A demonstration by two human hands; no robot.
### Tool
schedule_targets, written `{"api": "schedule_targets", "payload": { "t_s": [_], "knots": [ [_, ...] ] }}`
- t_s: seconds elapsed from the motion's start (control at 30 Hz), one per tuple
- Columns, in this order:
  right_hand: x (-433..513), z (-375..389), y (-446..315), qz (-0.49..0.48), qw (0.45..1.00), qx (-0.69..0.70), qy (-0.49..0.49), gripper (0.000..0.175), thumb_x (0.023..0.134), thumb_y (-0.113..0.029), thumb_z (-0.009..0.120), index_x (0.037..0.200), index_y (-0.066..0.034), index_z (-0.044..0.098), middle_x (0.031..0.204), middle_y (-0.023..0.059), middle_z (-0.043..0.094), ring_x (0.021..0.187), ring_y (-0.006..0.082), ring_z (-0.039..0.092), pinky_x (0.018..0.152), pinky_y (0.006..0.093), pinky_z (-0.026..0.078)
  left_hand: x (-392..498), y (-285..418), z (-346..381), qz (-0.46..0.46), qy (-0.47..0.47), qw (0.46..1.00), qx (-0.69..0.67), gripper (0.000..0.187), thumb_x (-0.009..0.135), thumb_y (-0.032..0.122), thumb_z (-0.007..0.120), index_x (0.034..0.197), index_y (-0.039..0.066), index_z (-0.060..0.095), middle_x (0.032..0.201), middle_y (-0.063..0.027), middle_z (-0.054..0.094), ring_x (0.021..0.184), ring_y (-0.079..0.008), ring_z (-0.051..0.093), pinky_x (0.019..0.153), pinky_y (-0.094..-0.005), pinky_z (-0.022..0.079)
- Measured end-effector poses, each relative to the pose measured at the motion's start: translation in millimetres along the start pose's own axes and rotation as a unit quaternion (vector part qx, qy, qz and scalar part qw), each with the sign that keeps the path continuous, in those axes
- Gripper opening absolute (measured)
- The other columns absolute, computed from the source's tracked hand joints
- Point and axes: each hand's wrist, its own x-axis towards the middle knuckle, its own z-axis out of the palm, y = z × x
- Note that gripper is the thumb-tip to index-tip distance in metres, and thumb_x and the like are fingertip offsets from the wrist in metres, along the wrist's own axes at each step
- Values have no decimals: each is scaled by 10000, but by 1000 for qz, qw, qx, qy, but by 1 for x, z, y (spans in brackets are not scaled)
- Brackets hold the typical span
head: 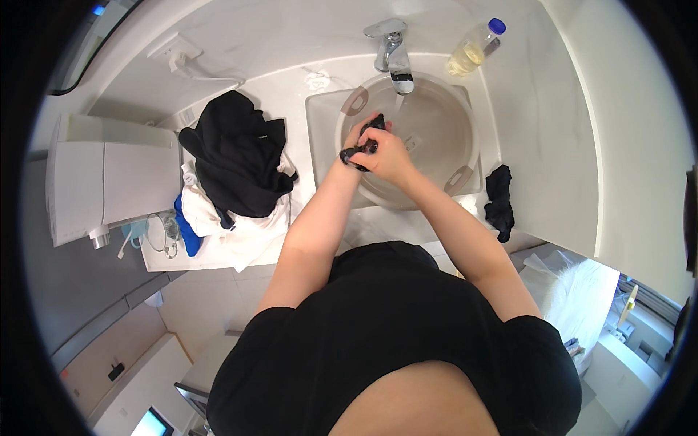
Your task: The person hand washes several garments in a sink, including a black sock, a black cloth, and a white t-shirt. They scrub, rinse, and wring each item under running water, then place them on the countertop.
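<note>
Over the left part of a round plastic basin, my hands meet around a small, wet black cloth. My left hand lies beneath, with part of the cloth across its palm. My right hand pinches the cloth from above, close to the left wrist. The basin holds water and stands in a rectangular sink. Above it, a chrome faucet lets a thin stream run down. A small pale object bearing writing shows in the basin beside my right hand.
Black clothing lies on white cloth left of the sink. A white appliance and glass mugs stand farther left. A blue-capped bottle stands behind right; another black cloth rests at the counter's right edge.
</note>
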Motion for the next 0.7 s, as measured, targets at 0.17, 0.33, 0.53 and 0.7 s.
{"api": "schedule_targets", "payload": {
  "t_s": [0.17, 0.33, 0.53, 0.7],
  "knots": [
    [7, -4, 18, -4, 990, -142, 27, 285, 815, -318, 711, 902, -55, 643, 873, 176, 686, 841, 373, 659, 728, 471, 510, 6, -7, 7, 41, 50, 998, 1, 411, 984, 471, 570, 887, 74, 608, 802, -68, 620, 667, -218, 598, 608, -352, 508],
    [49, -39, 68, 177, 952, -250, 20, 404, 892, -419, 614, 1074, -58, 619, 1076, 175, 668, 970, 383, 651, 823, 491, 510, -27, -3, 28, 231, 194, 886, 352, 363, 940, 341, 631, 1081, 7, 625, 865, -70, 650, 798, -185, 630, 731, -340, 508],
    [-6, -3, 64, 42, 905, -414, -92, 655, 813, -412, 697, 1323, -60, 486, 1381, 220, 431, 1231, 444, 466, 984, 515, 449, -51, 14, 39, 376, 149, 713, 573, 411, 881, 266, 656, 1233, 59, 607, 1262, -185, 567, 1165, -347, 549, 973, -396, 451],
    [-7, -5, 62, -34, 818, -559, -131, 683, 808, -385, 710, 1381, -111, 460, 1404, 139, 412, 1220, 338, 475, 948, 582, 452, -39, 11, 24, 338, 161, 705, 602, 451, 883, 277, 648, 1279, 71, 583, 1258, -226, 563, 1186, -374, 539, 1014, -417, 438]
  ]
}}
